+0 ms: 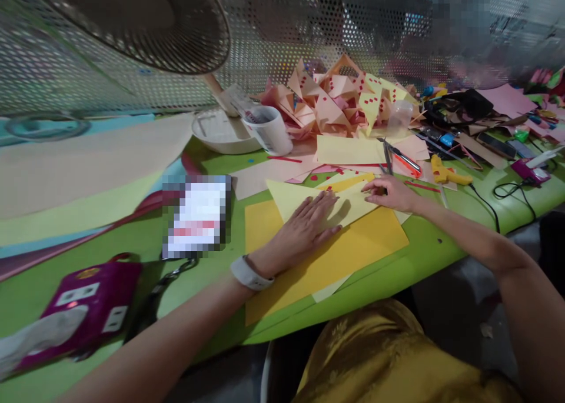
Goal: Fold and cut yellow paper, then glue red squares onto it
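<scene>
A pale yellow sheet of paper, folded to a pointed shape, lies on a larger deep yellow sheet. My left hand rests flat on the pale paper, its fingers stretched out and a white band on the wrist. At the paper's right end, my right hand has its fingers bent and closed at the edge. Small red paper pieces show along the upper edge, just beyond my left fingertips. What lies under my left palm is hidden.
Behind stand folded pink paper shapes, a white mug and a fan. A cutter knife and a yellow glue gun lie to the right. A phone and purple power strip are at the left.
</scene>
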`<state>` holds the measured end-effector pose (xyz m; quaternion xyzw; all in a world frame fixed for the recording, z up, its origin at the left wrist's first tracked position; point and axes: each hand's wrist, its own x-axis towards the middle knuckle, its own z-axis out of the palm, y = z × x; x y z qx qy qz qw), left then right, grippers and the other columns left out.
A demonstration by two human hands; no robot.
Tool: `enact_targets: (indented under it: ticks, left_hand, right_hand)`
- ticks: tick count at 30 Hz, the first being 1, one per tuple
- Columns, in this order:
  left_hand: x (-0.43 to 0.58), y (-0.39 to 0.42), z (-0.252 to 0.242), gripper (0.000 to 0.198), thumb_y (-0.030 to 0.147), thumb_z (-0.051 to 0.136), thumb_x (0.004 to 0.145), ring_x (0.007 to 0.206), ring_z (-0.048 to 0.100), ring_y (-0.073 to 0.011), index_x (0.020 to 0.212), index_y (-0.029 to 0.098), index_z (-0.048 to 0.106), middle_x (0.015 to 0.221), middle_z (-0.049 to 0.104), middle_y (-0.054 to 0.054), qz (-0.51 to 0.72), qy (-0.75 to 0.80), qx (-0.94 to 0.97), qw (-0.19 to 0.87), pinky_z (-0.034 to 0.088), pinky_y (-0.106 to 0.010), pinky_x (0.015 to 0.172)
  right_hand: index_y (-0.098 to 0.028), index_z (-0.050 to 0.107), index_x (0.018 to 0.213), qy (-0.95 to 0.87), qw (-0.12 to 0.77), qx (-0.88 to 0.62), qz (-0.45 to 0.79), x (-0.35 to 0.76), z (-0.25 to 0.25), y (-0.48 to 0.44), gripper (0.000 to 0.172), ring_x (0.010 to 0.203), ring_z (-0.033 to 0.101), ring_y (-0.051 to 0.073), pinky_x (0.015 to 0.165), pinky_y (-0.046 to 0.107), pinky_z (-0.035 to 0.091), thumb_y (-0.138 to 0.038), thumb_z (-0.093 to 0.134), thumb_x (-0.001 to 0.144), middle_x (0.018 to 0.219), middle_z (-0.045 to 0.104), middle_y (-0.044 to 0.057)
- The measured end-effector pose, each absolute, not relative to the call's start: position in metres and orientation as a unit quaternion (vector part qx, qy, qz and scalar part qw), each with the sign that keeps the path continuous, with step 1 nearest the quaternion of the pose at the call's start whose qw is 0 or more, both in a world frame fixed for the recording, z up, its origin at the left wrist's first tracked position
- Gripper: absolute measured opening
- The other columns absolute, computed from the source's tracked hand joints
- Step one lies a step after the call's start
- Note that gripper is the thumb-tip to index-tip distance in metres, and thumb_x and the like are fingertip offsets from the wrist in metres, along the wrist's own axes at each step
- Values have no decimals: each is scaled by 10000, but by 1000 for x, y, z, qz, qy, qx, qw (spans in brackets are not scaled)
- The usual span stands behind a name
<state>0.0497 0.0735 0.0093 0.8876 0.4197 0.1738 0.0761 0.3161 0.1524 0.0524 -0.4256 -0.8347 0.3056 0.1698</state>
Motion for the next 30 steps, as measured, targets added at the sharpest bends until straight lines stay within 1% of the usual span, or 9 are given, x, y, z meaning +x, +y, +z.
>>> enact_targets:
  ticks: [2, 4, 7, 9, 16, 19, 23, 27, 30]
  left_hand:
    - [49, 73, 7, 665, 491, 305, 1028, 1512, 203, -264, 1593, 196, 113, 1619, 299, -139, 157, 414, 895, 62, 231, -492, 1223]
    - [50, 72, 6, 678, 494, 313, 1028, 1520, 162, -263, 1599, 206, 85, 1632, 272, -122, 143, 416, 897, 47, 198, -489, 1231]
    - [51, 71, 5, 688, 502, 322, 1028, 1523, 143, -263, 1601, 221, 63, 1640, 251, -109, 138, 419, 897, 24, 159, -491, 1236]
    - [51, 70, 4, 683, 493, 321, 1032, 1523, 149, -257, 1600, 239, 40, 1645, 238, -99, 143, 416, 898, 10, 147, -485, 1237]
    - [52, 67, 6, 655, 429, 336, 1043, 1522, 157, -267, 1597, 272, 25, 1652, 212, -93, 134, 405, 904, -19, 133, -487, 1233]
    - [52, 66, 7, 650, 420, 325, 1047, 1523, 155, -270, 1597, 272, 13, 1653, 209, -94, 136, 402, 905, -25, 130, -492, 1231]
    - [52, 66, 6, 650, 415, 326, 1046, 1522, 160, -262, 1597, 268, 13, 1652, 213, -93, 144, 399, 905, -29, 134, -482, 1231]
    - [52, 67, 5, 654, 425, 333, 1043, 1521, 160, -266, 1598, 254, 35, 1652, 205, -109, 138, 398, 907, -29, 140, -481, 1230]
    - [52, 68, 5, 650, 414, 330, 1045, 1521, 159, -265, 1598, 253, 28, 1649, 212, -115, 136, 396, 908, -30, 146, -481, 1228]
  right_hand:
    - [-112, 720, 1049, -814, 177, -443, 333, 316, 51, 152, 270, 744, 618, 144, 717, 280, 466, -290, 665, 853, 859, 713, 71]
    - [-115, 690, 1120, -788, 179, -459, 370, 315, 51, 153, 300, 759, 628, 137, 732, 276, 472, -272, 642, 869, 894, 719, 70]
    - [-114, 635, 1216, -766, 163, -479, 397, 313, 56, 154, 373, 818, 645, 137, 776, 269, 467, -232, 646, 863, 932, 721, 68]
    - [-110, 635, 1212, -769, 137, -483, 395, 311, 63, 155, 375, 815, 638, 135, 767, 257, 453, -228, 653, 856, 915, 714, 61]
    - [-98, 646, 1145, -757, 55, -490, 429, 300, 74, 170, 325, 567, 495, 71, 558, 204, 364, -216, 681, 845, 701, 609, -27]
    - [-112, 644, 1108, -733, 38, -493, 467, 296, 74, 176, 282, 501, 470, 61, 507, 193, 372, -203, 694, 846, 611, 536, -64]
    - [-128, 597, 1168, -688, 20, -507, 519, 291, 79, 177, 296, 451, 535, 70, 449, 170, 408, -174, 654, 881, 546, 492, -84]
    - [-147, 566, 1218, -661, -2, -503, 556, 289, 85, 174, 332, 459, 610, 78, 400, 141, 390, -208, 647, 902, 596, 562, -58]
    - [-169, 545, 1251, -655, -18, -492, 573, 290, 89, 173, 374, 463, 640, 85, 409, 143, 431, -236, 659, 901, 680, 610, -37]
